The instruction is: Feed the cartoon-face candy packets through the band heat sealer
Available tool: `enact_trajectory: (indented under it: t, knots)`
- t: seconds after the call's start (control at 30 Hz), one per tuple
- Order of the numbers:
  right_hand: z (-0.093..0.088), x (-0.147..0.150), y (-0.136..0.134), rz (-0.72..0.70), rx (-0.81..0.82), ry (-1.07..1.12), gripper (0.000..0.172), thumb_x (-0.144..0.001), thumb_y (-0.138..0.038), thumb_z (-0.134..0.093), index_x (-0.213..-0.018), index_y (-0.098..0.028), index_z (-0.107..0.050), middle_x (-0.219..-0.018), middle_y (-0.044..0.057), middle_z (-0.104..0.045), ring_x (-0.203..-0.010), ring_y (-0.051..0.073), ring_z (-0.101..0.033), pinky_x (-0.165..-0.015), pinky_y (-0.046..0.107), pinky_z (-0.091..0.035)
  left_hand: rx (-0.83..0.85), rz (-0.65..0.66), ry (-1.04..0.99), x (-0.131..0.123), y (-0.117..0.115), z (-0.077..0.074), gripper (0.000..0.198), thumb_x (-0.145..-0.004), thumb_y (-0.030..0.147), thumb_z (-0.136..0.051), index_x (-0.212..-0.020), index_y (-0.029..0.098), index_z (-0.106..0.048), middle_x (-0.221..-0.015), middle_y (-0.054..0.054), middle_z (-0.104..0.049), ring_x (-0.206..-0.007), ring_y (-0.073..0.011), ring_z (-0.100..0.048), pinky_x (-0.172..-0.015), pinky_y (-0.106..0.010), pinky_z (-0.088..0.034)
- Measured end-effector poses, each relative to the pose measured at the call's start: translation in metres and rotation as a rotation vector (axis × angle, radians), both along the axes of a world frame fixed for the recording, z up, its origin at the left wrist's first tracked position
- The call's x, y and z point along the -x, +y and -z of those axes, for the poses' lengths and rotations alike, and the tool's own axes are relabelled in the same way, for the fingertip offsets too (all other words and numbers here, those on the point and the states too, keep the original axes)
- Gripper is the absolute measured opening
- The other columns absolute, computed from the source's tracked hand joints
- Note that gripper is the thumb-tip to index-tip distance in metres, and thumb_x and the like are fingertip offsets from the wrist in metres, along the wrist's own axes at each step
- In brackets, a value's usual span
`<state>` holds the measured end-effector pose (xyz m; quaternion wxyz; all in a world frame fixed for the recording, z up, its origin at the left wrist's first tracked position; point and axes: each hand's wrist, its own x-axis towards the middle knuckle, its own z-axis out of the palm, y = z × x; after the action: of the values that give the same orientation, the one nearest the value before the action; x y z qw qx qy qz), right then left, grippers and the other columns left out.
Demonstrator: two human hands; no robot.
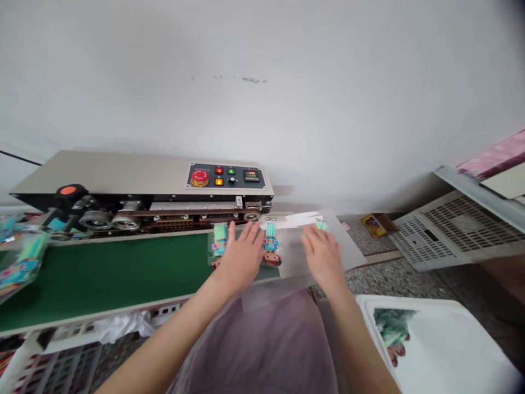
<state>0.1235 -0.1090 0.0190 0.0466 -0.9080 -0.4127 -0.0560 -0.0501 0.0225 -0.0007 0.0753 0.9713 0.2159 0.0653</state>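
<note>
A band sealing machine (143,180) with a green conveyor belt (102,279) stands against the wall. My left hand (240,254) lies flat with fingers spread on a clear bag of colourful toys (270,246) at the belt's right end. My right hand (324,254) rests flat and open on another clear plastic bag (295,254) on the metal infeed plate (353,249). A toy packet (219,241) lies just left of my left hand, under the sealing rollers (250,215).
Sealed toy bags (20,257) sit at the belt's left end. The control panel (225,176) has a red stop button and lit switches. A white bin (443,350) with one toy stands at lower right. White crates (447,230) lean at right; a crate (53,366) sits under the belt.
</note>
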Motion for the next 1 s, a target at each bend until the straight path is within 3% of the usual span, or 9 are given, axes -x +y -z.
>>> enact_trajectory:
  t: [0.1, 0.17, 0.33, 0.53, 0.77, 0.87, 1.0]
  knots:
    - [0.011, -0.032, -0.016, 0.148, 0.097, 0.005, 0.048, -0.104, -0.028, -0.037, -0.147, -0.014, -0.052, -0.154, 0.013, -0.048, -0.139, 0.032, -0.044, -0.111, 0.046, -0.036, 0.016, 0.142, -0.005, -0.017, -0.009, 0.007, 0.05, -0.107, 0.032, -0.028, -0.152, 0.016, -0.043, -0.163, -0.013, -0.034, -0.152, -0.0299, -0.027, -0.12, -0.068, -0.018]
    - [0.023, -0.034, -0.019, 0.142, 0.124, 0.024, 0.051, -0.104, -0.029, -0.036, -0.152, -0.012, -0.044, -0.158, 0.014, -0.043, -0.142, 0.031, -0.041, -0.113, 0.044, -0.036, 0.007, 0.132, -0.028, -0.02, -0.012, 0.016, 0.05, -0.107, 0.033, -0.029, -0.153, 0.019, -0.04, -0.164, -0.012, -0.031, -0.153, -0.0293, -0.027, -0.12, -0.068, -0.02]
    - [0.046, 0.009, -0.007, 0.02, 0.06, 0.02, 0.054, -0.105, -0.033, -0.029, -0.157, -0.02, -0.037, -0.163, 0.009, -0.034, -0.149, 0.032, -0.03, -0.115, 0.053, -0.03, -0.018, 0.099, -0.062, -0.004, -0.008, 0.031, 0.053, -0.107, 0.038, -0.022, -0.155, 0.021, -0.037, -0.166, -0.01, -0.027, -0.154, -0.0272, -0.022, -0.12, -0.069, -0.016]
    - [0.043, 0.051, 0.017, -0.097, 0.03, 0.056, 0.054, -0.104, -0.031, -0.031, -0.157, -0.025, -0.036, -0.165, 0.007, -0.031, -0.148, 0.035, -0.028, -0.115, 0.06, -0.027, -0.039, 0.069, -0.031, 0.019, 0.006, 0.027, 0.053, -0.108, 0.039, -0.021, -0.155, 0.02, -0.037, -0.165, -0.011, -0.03, -0.154, -0.0276, -0.024, -0.12, -0.069, -0.014]
    - [0.035, 0.074, 0.03, -0.149, 0.03, 0.106, 0.052, -0.104, -0.028, -0.034, -0.156, -0.023, -0.038, -0.165, 0.006, -0.03, -0.15, 0.036, -0.026, -0.116, 0.059, -0.024, -0.133, -0.144, -0.042, 0.083, 0.012, 0.018, 0.048, -0.106, 0.031, -0.032, -0.149, 0.015, -0.047, -0.161, -0.016, -0.035, -0.15, -0.0345, -0.031, -0.117, -0.07, -0.021]
    - [0.032, 0.082, 0.036, -0.166, 0.018, 0.142, 0.052, -0.104, -0.028, -0.036, -0.156, -0.022, -0.038, -0.165, 0.006, -0.03, -0.15, 0.036, -0.025, -0.117, 0.06, -0.024, -0.177, -0.18, -0.167, 0.12, -0.009, 0.021, 0.047, -0.104, 0.027, -0.035, -0.148, 0.014, -0.047, -0.16, -0.016, -0.039, -0.15, -0.0322, -0.033, -0.12, -0.067, -0.019]
    - [0.031, 0.09, 0.042, -0.178, -0.003, 0.159, 0.052, -0.104, -0.029, -0.037, -0.156, -0.023, -0.038, -0.165, 0.006, -0.03, -0.15, 0.035, -0.025, -0.117, 0.061, -0.024, -0.19, -0.08, -0.279, 0.162, -0.045, 0.035, 0.045, -0.101, 0.022, -0.043, -0.146, 0.019, -0.048, -0.159, -0.013, -0.041, -0.15, -0.0265, -0.034, -0.125, -0.058, -0.012]
